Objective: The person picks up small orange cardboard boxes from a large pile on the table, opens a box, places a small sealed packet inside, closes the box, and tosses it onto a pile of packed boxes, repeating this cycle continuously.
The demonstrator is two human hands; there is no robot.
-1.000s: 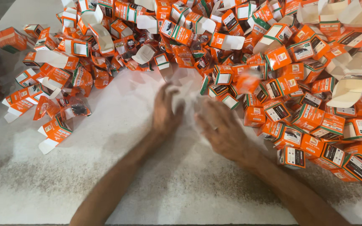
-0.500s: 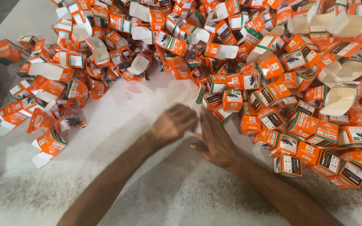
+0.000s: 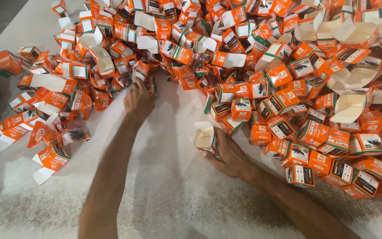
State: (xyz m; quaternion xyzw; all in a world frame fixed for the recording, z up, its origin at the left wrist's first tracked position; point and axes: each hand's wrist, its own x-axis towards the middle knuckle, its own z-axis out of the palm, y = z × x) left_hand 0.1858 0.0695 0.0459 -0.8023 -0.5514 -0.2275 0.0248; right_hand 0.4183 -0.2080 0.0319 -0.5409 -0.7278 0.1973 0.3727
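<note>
- I see my left hand [image 3: 139, 101] stretched out to the heap of small orange cartons [image 3: 288, 88], its fingers closed on one small carton [image 3: 140, 71] at the pile's edge.
- My right hand [image 3: 226, 152] rests on the white surface [image 3: 164, 186], fingers clamped around an open carton [image 3: 205, 136] standing just beside the heap.
</note>
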